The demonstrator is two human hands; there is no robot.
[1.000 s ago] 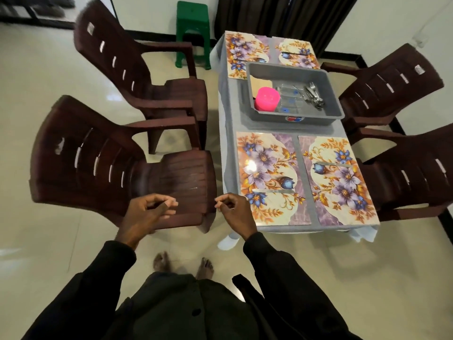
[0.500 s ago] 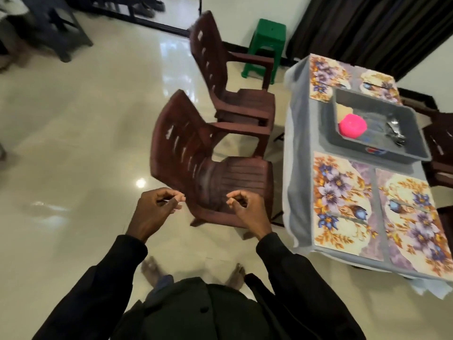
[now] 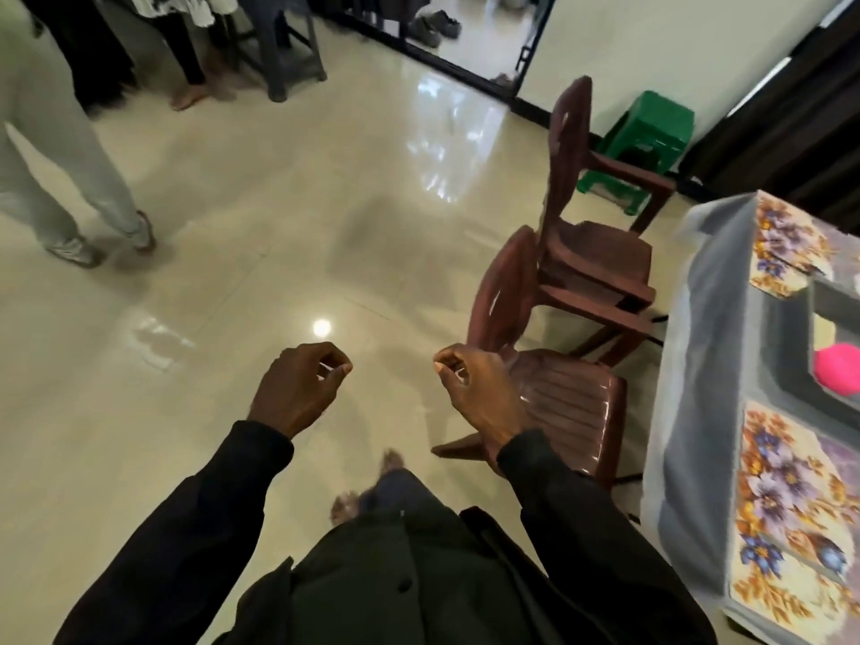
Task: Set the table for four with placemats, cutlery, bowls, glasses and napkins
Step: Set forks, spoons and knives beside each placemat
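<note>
My left hand (image 3: 298,388) and my right hand (image 3: 479,393) are held out in front of me over the floor, fingers curled toward the thumbs, with nothing in them. The table (image 3: 688,412), under a grey cloth, is at the right edge, apart from both hands. A floral placemat (image 3: 786,505) lies on its near end and another placemat (image 3: 782,244) on its far end. Between them stands a grey tub (image 3: 800,365) holding a pink bowl (image 3: 840,374); the rest of the tub is cut off.
Two brown plastic chairs stand beside the table, the near chair (image 3: 567,398) just right of my right hand, the far chair (image 3: 595,253) behind it. A green stool (image 3: 651,132) is by the wall. A person's legs (image 3: 60,155) are at the left.
The view has swung left, away from the table, which moved from the centre to the right edge. Both hands keep the same curled pose and hold nothing.
</note>
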